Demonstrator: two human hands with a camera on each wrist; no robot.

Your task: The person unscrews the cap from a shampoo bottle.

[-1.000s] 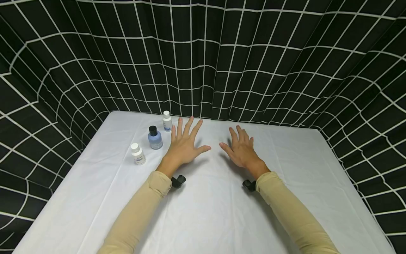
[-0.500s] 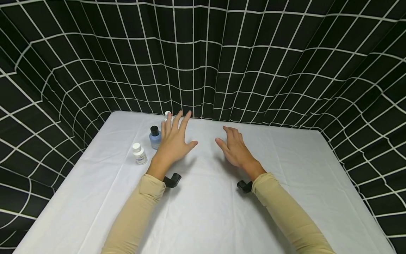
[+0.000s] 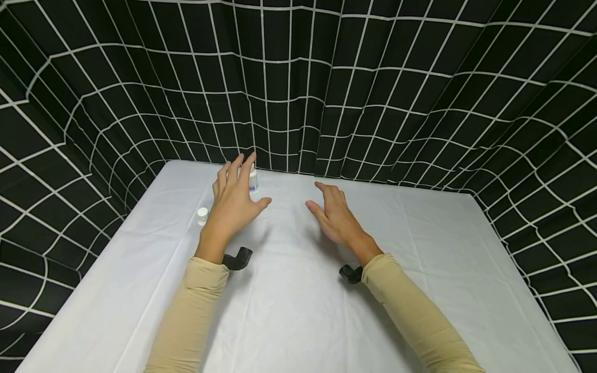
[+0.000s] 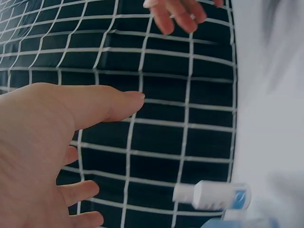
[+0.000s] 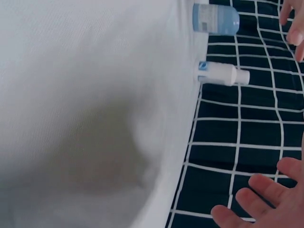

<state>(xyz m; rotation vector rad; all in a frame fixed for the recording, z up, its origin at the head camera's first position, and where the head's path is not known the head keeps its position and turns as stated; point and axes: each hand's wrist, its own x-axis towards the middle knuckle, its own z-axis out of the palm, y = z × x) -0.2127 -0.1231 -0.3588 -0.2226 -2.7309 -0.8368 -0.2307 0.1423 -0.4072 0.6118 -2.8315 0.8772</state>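
My left hand (image 3: pixel 233 202) hovers over the left part of the table, its fingers spread and holding nothing. Behind its fingertips a small white bottle (image 3: pixel 253 181) with a blue-marked label shows in part; in the right wrist view this white bottle (image 5: pixel 221 73) stands upright beside a blue bottle (image 5: pixel 216 19). The left hand hides that blue bottle in the head view. Beside the left wrist, only the white cap (image 3: pixel 202 213) and top of another white bottle show. Right of the bottles my right hand (image 3: pixel 336 215) hangs above the cloth, fingers extended, touching nothing.
A white cloth (image 3: pixel 298 311) covers the table. Black curtains with a white grid (image 3: pixel 354 93) hang behind it and on both sides. A black strap mount (image 3: pixel 238 258) sits on the left wrist, and a similar mount (image 3: pixel 351 273) on the right.
My left hand has moved left, over the bottles, covering the blue one and most of the nearer white one in the head view. The right hand has drifted slightly left.
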